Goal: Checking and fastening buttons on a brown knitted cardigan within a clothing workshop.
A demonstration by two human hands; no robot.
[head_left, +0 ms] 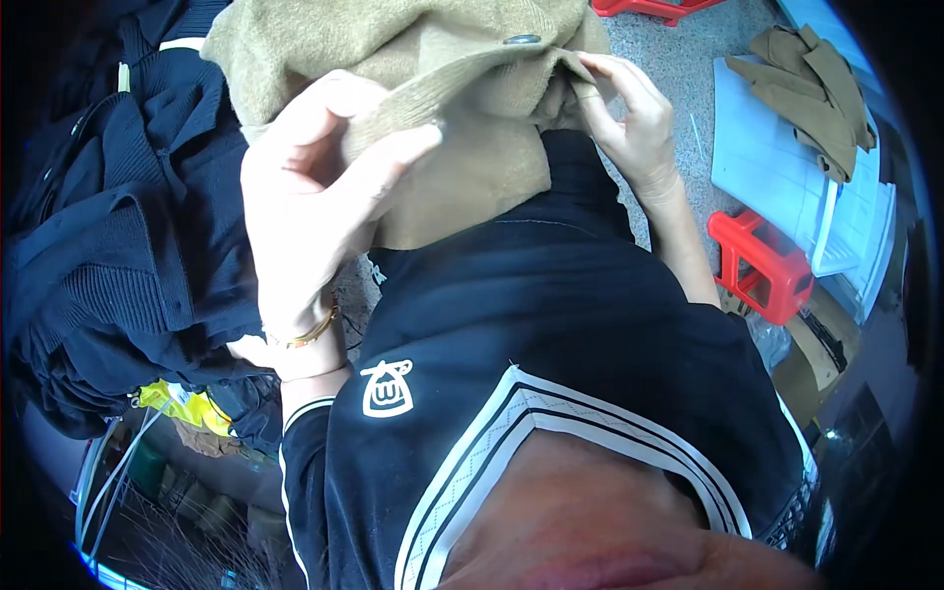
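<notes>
Overhead, garment: a tan knit lay bunched over the lap, a dark button near its top edge.
Left hand: fingers curled, thumb pinching the ribbed hem.
Right hand: fingertips closed on the fabric by the button.
Left side: navy knits piled.
Right side: red stool on the floor.

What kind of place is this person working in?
Probably a garment workshop. Both hands, left hand and right hand, grip a tan knit garment with a button; dark knitwear is piled beside it, and more tan pieces lie nearby.
</notes>
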